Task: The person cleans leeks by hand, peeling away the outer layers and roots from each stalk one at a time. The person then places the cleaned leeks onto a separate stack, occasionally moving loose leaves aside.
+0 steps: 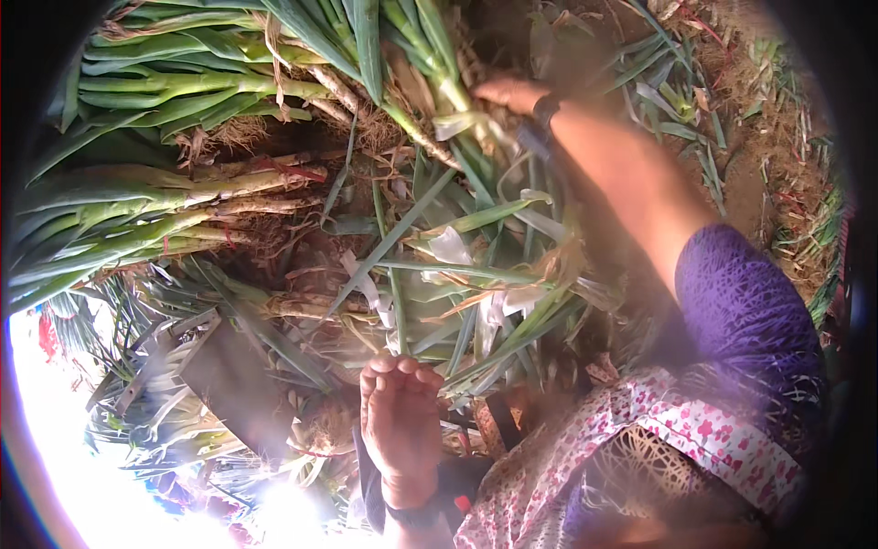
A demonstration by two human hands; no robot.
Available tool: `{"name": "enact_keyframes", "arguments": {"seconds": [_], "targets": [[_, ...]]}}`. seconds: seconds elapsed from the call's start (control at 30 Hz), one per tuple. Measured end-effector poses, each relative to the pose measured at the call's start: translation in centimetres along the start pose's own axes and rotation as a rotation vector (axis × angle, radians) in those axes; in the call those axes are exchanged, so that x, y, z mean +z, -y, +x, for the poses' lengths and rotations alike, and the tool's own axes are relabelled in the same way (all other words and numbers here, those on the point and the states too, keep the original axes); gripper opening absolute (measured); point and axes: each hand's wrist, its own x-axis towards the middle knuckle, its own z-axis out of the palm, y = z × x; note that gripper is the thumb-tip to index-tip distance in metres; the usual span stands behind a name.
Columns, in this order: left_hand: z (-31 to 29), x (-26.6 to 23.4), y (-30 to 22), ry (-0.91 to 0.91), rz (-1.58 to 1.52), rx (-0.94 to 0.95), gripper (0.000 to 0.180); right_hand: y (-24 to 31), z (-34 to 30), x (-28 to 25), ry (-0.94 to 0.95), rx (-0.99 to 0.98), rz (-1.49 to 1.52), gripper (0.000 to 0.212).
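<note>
While the left hand (400, 425) rests closed, the right hand's (512, 91) grip closes on a leek stalk (416, 128) among bundles.

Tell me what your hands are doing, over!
Left hand fist-closed, knuckles up, over loose trimmed leaves. Right hand reaching into the leek bundles, grip hidden. Dirt and cut scraps all around.

Bare brown dirt ground (745, 183) carried everything. Bundles of long green leeks with pale stalks and hairy roots (174, 87) lay stacked across the upper left of the frame, more in the middle left (137, 220). Loose green leaf trimmings and papery pale husks (457, 265) covered the centre. Scattered leaf scraps (677, 101) lay on soil at the upper right.
</note>
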Motion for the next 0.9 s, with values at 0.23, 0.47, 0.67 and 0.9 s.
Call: {"name": "enact_keyframes", "arguments": {"seconds": [0.23, 0.47, 0.67, 0.9], "targets": [[-1.7, 0.1, -0.3, 0.224, 0.024, 0.055, 0.016, 13.6, -13.9, 4.7, 0.144, 0.089, 0.629, 0.033], [-0.3, -1.8, -1.7, 0.385, 0.009, 0.144, 0.012, 15.5, -22.3, 14.4, 0.204, 0.396, 1.307, 0.060], [0.3, -5.4, -3.1, 0.556, -0.029, 0.185, 0.016, 14.0, -26.1, 12.1, 0.010, 0.454, 1.164, 0.053], [-0.3, -7.5, -0.8, 0.505, 0.190, 0.229, 0.023, 26.8, -36.1, 15.9, -0.044, -0.055, 0.255, 0.087]]}}
